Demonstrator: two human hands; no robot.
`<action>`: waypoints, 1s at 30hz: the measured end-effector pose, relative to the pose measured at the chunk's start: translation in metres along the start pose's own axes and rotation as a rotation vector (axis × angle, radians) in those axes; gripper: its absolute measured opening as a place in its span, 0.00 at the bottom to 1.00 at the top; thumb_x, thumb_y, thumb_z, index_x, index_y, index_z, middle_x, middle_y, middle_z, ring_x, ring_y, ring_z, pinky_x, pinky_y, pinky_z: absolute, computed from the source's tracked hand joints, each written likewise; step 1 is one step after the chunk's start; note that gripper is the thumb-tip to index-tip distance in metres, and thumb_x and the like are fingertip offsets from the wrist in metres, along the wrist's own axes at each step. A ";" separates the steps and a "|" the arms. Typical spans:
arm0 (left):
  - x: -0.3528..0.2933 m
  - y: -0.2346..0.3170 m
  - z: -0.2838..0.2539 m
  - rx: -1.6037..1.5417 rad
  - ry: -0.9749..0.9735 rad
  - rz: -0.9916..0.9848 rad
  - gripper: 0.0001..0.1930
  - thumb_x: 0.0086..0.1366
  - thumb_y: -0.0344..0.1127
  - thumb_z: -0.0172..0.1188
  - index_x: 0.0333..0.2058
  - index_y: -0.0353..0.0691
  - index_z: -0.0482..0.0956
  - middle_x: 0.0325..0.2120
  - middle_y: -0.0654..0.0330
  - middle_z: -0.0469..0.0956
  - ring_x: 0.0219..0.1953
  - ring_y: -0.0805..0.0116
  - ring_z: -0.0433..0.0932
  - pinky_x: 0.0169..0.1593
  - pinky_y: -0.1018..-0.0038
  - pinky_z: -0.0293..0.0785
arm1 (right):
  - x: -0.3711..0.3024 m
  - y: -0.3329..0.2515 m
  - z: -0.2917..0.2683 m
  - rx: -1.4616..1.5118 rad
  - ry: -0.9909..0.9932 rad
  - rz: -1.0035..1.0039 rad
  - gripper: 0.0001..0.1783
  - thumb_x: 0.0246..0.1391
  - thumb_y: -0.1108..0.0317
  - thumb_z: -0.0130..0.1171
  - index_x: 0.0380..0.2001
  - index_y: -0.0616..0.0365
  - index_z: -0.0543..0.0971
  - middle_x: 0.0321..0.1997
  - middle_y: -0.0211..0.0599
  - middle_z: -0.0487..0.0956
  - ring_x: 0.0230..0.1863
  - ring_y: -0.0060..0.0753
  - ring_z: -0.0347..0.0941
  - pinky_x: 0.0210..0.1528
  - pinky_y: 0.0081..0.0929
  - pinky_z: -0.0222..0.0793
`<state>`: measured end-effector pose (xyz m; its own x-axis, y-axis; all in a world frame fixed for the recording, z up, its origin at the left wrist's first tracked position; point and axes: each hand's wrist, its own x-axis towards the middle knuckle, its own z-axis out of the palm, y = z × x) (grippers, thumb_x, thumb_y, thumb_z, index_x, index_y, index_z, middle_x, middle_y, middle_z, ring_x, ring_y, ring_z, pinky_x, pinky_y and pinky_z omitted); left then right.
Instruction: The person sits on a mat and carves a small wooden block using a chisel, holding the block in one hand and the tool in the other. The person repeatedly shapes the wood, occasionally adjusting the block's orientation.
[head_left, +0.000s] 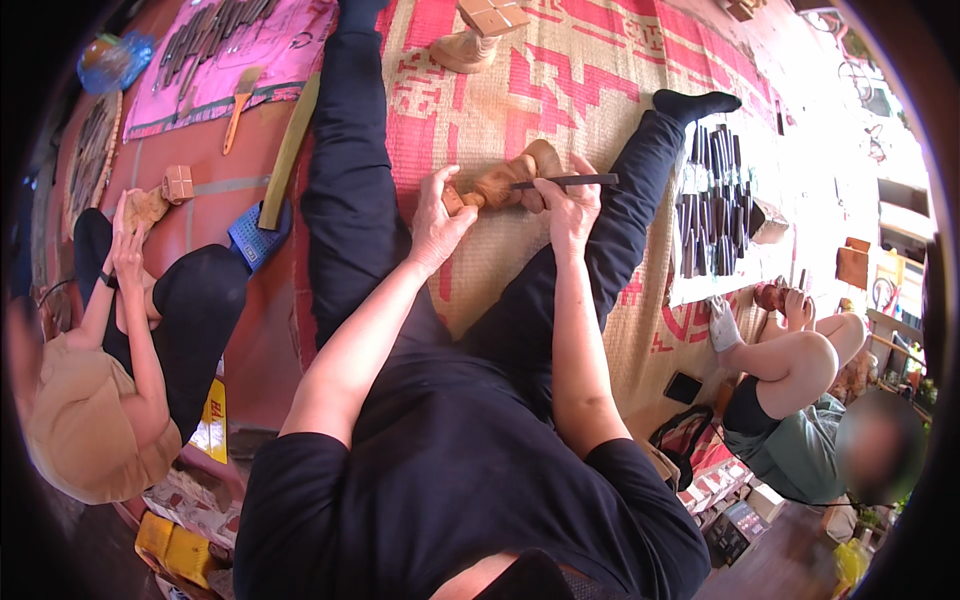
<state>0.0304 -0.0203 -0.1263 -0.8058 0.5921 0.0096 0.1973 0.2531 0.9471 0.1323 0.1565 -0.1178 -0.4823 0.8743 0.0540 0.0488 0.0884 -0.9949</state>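
Observation:
Between my outstretched legs I hold a small brown wood carving (497, 186) above the mat. It lies on a slant, with a paler, rounded end toward the upper right. My left hand (438, 222) is closed around its lower left end. A dark, slim carving chisel (590, 180) sits in my right hand (570, 208), gripped between the thumb and fingers. Its handle end points right, and its other end reaches the carving's side. The exact cutting tip is too small to make out. My right fingers are also close to the carving's pale end.
A patterned red and straw mat (560, 70) lies under me. Ahead stands another wood piece (466, 50). Rows of chisels (715, 205) lie at right, more tools (210, 40) on a pink cloth at far left. A co-worker (110, 370) sits left, another (790, 400) right, both handling carvings.

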 end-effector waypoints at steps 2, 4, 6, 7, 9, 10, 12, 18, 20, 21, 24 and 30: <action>-0.001 0.004 0.000 0.006 -0.007 -0.025 0.32 0.54 0.30 0.63 0.59 0.43 0.65 0.51 0.51 0.67 0.56 0.57 0.70 0.60 0.65 0.67 | -0.001 0.001 -0.002 0.044 0.015 -0.001 0.36 0.42 0.84 0.71 0.57 0.64 0.70 0.39 0.28 0.78 0.39 0.18 0.73 0.47 0.17 0.69; 0.000 0.003 -0.001 -0.008 -0.003 -0.039 0.32 0.54 0.30 0.63 0.59 0.43 0.65 0.51 0.52 0.67 0.55 0.58 0.70 0.60 0.65 0.67 | -0.009 -0.015 0.010 0.153 -0.006 0.063 0.36 0.42 0.84 0.70 0.57 0.64 0.69 0.39 0.27 0.78 0.39 0.18 0.73 0.47 0.17 0.69; -0.001 0.001 -0.001 0.004 -0.005 -0.040 0.32 0.54 0.30 0.63 0.59 0.43 0.65 0.51 0.52 0.67 0.55 0.58 0.71 0.59 0.65 0.68 | -0.012 -0.012 0.014 0.258 -0.047 0.101 0.36 0.43 0.85 0.70 0.57 0.64 0.70 0.38 0.27 0.78 0.39 0.18 0.73 0.47 0.17 0.68; -0.001 0.001 -0.002 0.005 -0.002 -0.040 0.32 0.54 0.30 0.63 0.59 0.43 0.65 0.51 0.52 0.67 0.55 0.58 0.71 0.59 0.65 0.68 | -0.009 -0.006 0.014 0.200 -0.048 0.049 0.36 0.43 0.85 0.70 0.57 0.64 0.69 0.37 0.27 0.78 0.38 0.18 0.73 0.46 0.17 0.69; 0.000 0.001 0.000 -0.005 -0.004 -0.036 0.32 0.54 0.30 0.64 0.59 0.42 0.65 0.51 0.51 0.68 0.55 0.57 0.71 0.59 0.65 0.68 | -0.004 0.004 0.004 0.129 -0.013 0.024 0.36 0.43 0.85 0.70 0.57 0.65 0.69 0.35 0.26 0.78 0.36 0.18 0.74 0.43 0.16 0.70; -0.001 0.002 0.000 0.008 -0.002 -0.021 0.32 0.54 0.30 0.64 0.59 0.42 0.65 0.51 0.51 0.68 0.55 0.57 0.71 0.59 0.65 0.68 | -0.003 0.005 -0.001 0.118 0.020 0.054 0.36 0.43 0.84 0.70 0.57 0.66 0.69 0.34 0.26 0.78 0.34 0.18 0.74 0.41 0.15 0.70; -0.001 0.004 0.001 0.033 0.000 0.007 0.32 0.54 0.29 0.64 0.59 0.42 0.65 0.51 0.51 0.68 0.55 0.57 0.71 0.60 0.65 0.68 | -0.001 0.010 -0.007 -0.027 0.016 -0.015 0.35 0.43 0.85 0.70 0.56 0.65 0.70 0.33 0.26 0.77 0.33 0.18 0.73 0.41 0.15 0.70; -0.001 0.000 0.001 -0.011 -0.008 -0.035 0.33 0.54 0.30 0.64 0.59 0.42 0.65 0.51 0.51 0.68 0.56 0.57 0.70 0.61 0.65 0.66 | -0.010 -0.019 0.013 0.150 -0.025 0.119 0.36 0.42 0.84 0.70 0.57 0.65 0.70 0.37 0.25 0.77 0.40 0.18 0.73 0.48 0.17 0.68; 0.000 0.002 0.000 0.001 -0.007 -0.018 0.33 0.54 0.31 0.64 0.59 0.43 0.65 0.50 0.51 0.67 0.56 0.58 0.70 0.61 0.66 0.66 | -0.009 -0.023 0.008 0.140 -0.016 0.148 0.35 0.43 0.84 0.70 0.57 0.65 0.70 0.36 0.25 0.77 0.39 0.17 0.73 0.46 0.17 0.68; 0.001 0.004 0.000 0.013 -0.024 -0.040 0.33 0.53 0.30 0.64 0.59 0.43 0.65 0.50 0.51 0.67 0.57 0.57 0.69 0.61 0.65 0.66 | -0.005 -0.003 0.000 0.241 0.019 0.106 0.34 0.43 0.85 0.69 0.56 0.66 0.71 0.34 0.25 0.77 0.36 0.17 0.73 0.43 0.15 0.69; 0.000 0.007 0.000 0.011 -0.017 -0.045 0.33 0.53 0.30 0.63 0.59 0.42 0.65 0.50 0.51 0.67 0.56 0.57 0.69 0.61 0.65 0.66 | -0.005 -0.002 0.002 0.050 0.021 -0.001 0.34 0.42 0.85 0.69 0.56 0.65 0.71 0.35 0.27 0.77 0.35 0.17 0.73 0.43 0.15 0.69; 0.000 0.000 0.000 -0.008 -0.001 -0.015 0.33 0.53 0.30 0.63 0.59 0.43 0.64 0.51 0.51 0.67 0.56 0.57 0.70 0.61 0.64 0.66 | -0.007 -0.020 0.012 0.100 -0.024 0.079 0.35 0.43 0.85 0.69 0.56 0.64 0.70 0.37 0.28 0.78 0.39 0.17 0.73 0.46 0.18 0.69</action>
<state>0.0305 -0.0202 -0.1261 -0.8080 0.5892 -0.0053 0.1803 0.2558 0.9498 0.1238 0.1430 -0.0994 -0.5017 0.8647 -0.0258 0.0002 -0.0297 -0.9996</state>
